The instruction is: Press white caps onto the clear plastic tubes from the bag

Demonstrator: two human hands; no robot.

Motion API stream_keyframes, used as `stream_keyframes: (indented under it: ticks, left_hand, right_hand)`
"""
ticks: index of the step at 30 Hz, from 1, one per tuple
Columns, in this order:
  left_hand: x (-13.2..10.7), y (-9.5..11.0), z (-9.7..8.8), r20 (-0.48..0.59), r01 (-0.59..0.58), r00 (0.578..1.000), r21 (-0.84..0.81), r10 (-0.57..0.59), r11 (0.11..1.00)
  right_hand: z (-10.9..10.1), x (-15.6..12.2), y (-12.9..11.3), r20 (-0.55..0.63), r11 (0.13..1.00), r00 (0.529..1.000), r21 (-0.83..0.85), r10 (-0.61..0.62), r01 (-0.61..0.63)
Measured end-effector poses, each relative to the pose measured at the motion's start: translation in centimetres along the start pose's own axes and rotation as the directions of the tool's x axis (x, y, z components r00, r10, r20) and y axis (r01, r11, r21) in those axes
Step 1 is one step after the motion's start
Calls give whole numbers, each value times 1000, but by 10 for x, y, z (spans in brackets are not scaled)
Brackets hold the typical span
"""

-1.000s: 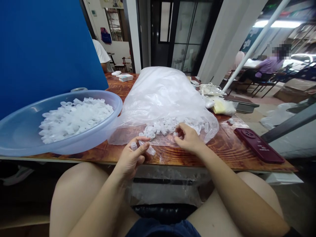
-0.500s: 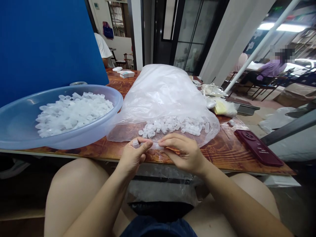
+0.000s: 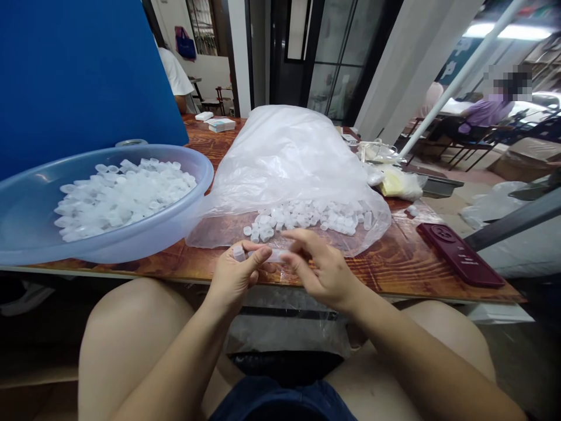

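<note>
My left hand [image 3: 240, 266] is closed on a translucent white plastic tube [image 3: 275, 255] between thumb and fingers, its free end pointing right. A second small plastic piece [image 3: 239, 253] is tucked at the base of my left index finger. My right hand [image 3: 322, 266] is at the tube's right end with thumb and index finger apart. Its thumb tip is at the tube's end; whether it touches I cannot tell. Just beyond the hands, many small translucent plastic caps [image 3: 302, 215] spill from the mouth of a large clear plastic bag [image 3: 289, 158].
A blue plastic basin [image 3: 193, 166] with a heap of similar pieces [image 3: 127, 196] stands at the left, before a blue panel [image 3: 87, 70]. On the wooden table [image 3: 394, 269] lie a dark red phone [image 3: 460, 254] and small bagged items [image 3: 397, 181]. Other people sit farther back.
My right index finger has lifted off the tube, parting from the thumb. My left hand keeps its hold. The view has shifted slightly.
</note>
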State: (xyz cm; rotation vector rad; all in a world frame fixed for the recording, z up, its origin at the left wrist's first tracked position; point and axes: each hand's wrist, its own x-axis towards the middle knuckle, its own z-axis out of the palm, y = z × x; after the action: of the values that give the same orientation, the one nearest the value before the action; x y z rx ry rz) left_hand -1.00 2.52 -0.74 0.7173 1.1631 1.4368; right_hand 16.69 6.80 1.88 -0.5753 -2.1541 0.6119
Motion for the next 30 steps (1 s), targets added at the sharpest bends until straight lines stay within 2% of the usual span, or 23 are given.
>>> stream_keyframes:
  ticks: [2, 3, 6, 7, 11, 14, 15, 16, 17, 19, 20, 21, 22, 23, 24, 26, 27, 28, 30]
  left_hand:
    - [-1, 1, 1, -13, 3, 1000, -16, -3, 1000]
    - [-1, 2, 1, -18, 6, 1000, -25, -6, 1000]
    - [-3, 3, 3, -30, -5, 1000, -30, 4, 1000]
    - [-3, 4, 4, -37, -14, 999, -23, 13, 1000]
    - [-5, 3, 5, -80, -68, 994, 1, 68, 998]
    - [-8, 0, 6, -103, -145, 983, 63, 151, 987]
    - [-9, 0, 6, -115, -192, 972, 111, 204, 975]
    - [-11, -1, 6, -130, -254, 952, 179, 279, 950]
    - [-12, -1, 6, -135, -328, 919, 260, 370, 908]
    - [-16, 1, 5, -111, -451, 840, 401, 531, 797]
    - [-17, 2, 4, -85, -477, 823, 434, 562, 764]
    - [-17, 3, 3, -57, -476, 833, 434, 550, 765]
    - [-18, 5, 2, -35, -450, 863, 400, 504, 798]
    - [-17, 6, 1, -16, -400, 902, 344, 432, 849]
    - [-16, 8, -1, 3, -333, 938, 281, 346, 900]
    - [-13, 9, -3, 72, -179, 983, 180, 168, 967]
    - [-11, 10, -5, 115, -103, 990, 153, 86, 983]
    - [-10, 10, -6, 161, -37, 987, 137, 15, 990]
    - [-8, 9, -8, 241, 46, 968, 119, -73, 992]
  right_hand:
    - [1, -1, 0, 0, 994, 995, 43, 102, -101]
    - [2, -1, 0, 16, 994, 995, 55, 96, -97]
    - [4, -1, 0, 31, 999, 999, -12, -42, 42]
    - [4, 0, 0, 36, 998, 999, -45, -34, 36]
    - [5, 1, -3, 76, 979, 976, -25, 202, -201]
    - [6, 2, -4, 81, 977, 976, 55, 200, -205]
    - [7, 3, -3, 89, 963, 968, 119, 234, -244]
    - [8, 3, -3, 127, 921, 944, 213, 305, -327]
    - [10, 3, -1, 198, 838, 898, 325, 394, -439]
    - [12, 3, 1, 377, 584, 774, 509, 509, -632]
    - [13, 3, 2, 435, 484, 735, 559, 520, -673]
    - [13, 3, 3, 449, 444, 728, 586, 519, -678]
    - [13, 3, 3, 408, 473, 754, 599, 514, -646]
    - [12, 3, 2, 324, 560, 805, 589, 497, -583]
    - [11, 3, 2, 212, 684, 868, 544, 448, -486]
    - [7, 2, 0, -15, 915, 974, 345, 227, -208]
    - [5, 2, 0, -88, 972, 993, 227, 81, -59]
    - [4, 1, 0, -121, 990, 991, 126, -50, 66]
    - [1, 0, -2, -127, 977, 969, 12, -212, 215]
